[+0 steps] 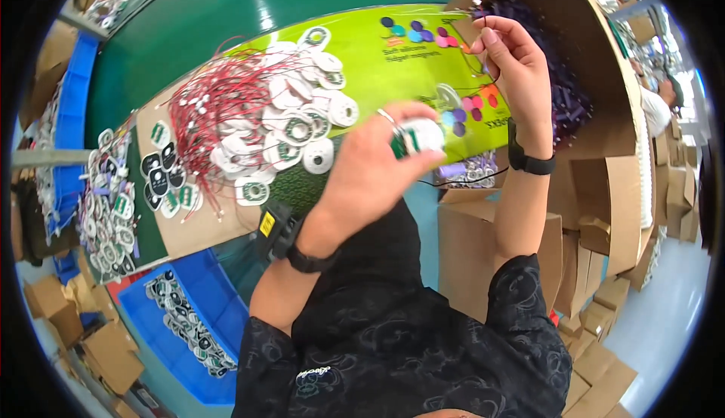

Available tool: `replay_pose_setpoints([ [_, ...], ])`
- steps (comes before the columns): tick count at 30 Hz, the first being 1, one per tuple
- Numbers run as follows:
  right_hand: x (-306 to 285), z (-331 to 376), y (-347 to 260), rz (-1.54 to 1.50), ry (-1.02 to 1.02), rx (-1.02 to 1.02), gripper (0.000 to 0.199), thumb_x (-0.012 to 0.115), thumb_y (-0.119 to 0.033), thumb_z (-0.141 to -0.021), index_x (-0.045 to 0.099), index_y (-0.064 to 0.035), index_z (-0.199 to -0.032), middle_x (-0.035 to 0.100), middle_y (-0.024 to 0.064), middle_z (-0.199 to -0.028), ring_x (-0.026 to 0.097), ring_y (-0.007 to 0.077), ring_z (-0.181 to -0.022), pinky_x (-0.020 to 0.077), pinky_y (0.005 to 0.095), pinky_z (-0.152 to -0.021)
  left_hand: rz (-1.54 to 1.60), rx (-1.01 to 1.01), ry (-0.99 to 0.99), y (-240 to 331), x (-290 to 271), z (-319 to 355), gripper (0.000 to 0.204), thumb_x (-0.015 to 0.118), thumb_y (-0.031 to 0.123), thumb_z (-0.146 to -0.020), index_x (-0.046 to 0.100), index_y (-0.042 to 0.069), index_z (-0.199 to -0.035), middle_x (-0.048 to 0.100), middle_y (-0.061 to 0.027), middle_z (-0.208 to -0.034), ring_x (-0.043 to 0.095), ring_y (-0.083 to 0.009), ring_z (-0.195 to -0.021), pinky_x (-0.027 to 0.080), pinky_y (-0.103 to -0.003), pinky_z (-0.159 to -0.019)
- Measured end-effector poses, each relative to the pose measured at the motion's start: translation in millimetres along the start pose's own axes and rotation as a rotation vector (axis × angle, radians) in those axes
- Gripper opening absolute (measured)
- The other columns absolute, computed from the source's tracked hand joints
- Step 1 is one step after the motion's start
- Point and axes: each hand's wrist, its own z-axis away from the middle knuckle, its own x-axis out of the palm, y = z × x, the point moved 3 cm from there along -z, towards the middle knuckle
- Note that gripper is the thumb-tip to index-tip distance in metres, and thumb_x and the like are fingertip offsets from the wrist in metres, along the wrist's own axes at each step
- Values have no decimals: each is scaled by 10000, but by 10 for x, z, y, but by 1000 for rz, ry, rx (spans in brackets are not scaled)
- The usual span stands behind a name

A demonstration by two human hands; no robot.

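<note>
My left hand (pixel 364 172), slightly blurred, is closed round a white disc (pixel 424 135) with a green circuit-board part. Up and to the right, my right hand (pixel 521 70) has thumb and forefinger pinched on a thin wire, and a small white connector (pixel 477 3) shows just above the fingertips. A dark wire (pixel 432 183) trails below the disc; where it leads is unclear. Left of my hands lies a pile of white discs (pixel 291 127) with green boards. Tangled red wires (pixel 215 112) with white plugs spread from that pile.
A lime-green printed sheet (pixel 355 55) lies under my hands on the green table (pixel 189 18). An open cardboard box (pixel 604 48) of purple parts (pixel 570 104) stands at right. Black discs (pixel 160 172) lie at left. Below is a blue bin (pixel 226 289) of discs.
</note>
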Motion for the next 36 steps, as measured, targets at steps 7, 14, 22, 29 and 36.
replay_pose_setpoints([
  [7, 123, 289, 305, 183, -45, 121, 167, 676, -162, -971, 703, -18, -1049, 679, -6, -824, 601, 45, -753, 468, 207, -650, 414, -266, 54, -991, 66, -246, 412, 701, 59, -930, 572, 11, -1318, 683, -59, -1079, 651, -102, -912, 542, -243, -702],
  [14, 499, 716, 602, 158, -60, 156, 150, 701, -114, -939, 728, -28, -1058, 696, 14, -835, 584, 56, -694, 465, 233, -610, 535, -130, 214, -1114, 124, -172, 287, 720, 23, -908, 614, -14, -1172, 673, -84, -1109, 644, -89, -854, 553, -226, -709],
  [22, 632, 837, 554, 309, -65, -40, 134, 730, -93, -901, 718, -15, -1009, 713, 70, -867, 604, 125, -655, 475, 257, -597, 574, -124, 250, -1093, 115, -167, 202, 708, 82, -938, 686, -22, -1110, 663, -109, -1193, 664, -118, -907, 580, -250, -731],
  [29, 731, 826, 499, 203, -121, 100, 157, 746, -95, -890, 711, -15, -1020, 683, 60, -845, 561, 96, -658, 460, 245, -604, 435, -43, 228, -994, 102, -142, 187, 698, 80, -941, 736, 9, -1110, 673, -91, -1200, 672, -127, -910, 591, -259, -729],
  [36, 668, 846, 634, 13, -150, 196, 151, 743, -95, -905, 714, -5, -1023, 663, -21, -841, 518, 35, -695, 437, 209, -631, 410, -42, 197, -1007, 113, -114, 188, 710, 84, -932, 746, 19, -1105, 687, -76, -1185, 671, -117, -890, 585, -259, -754],
])
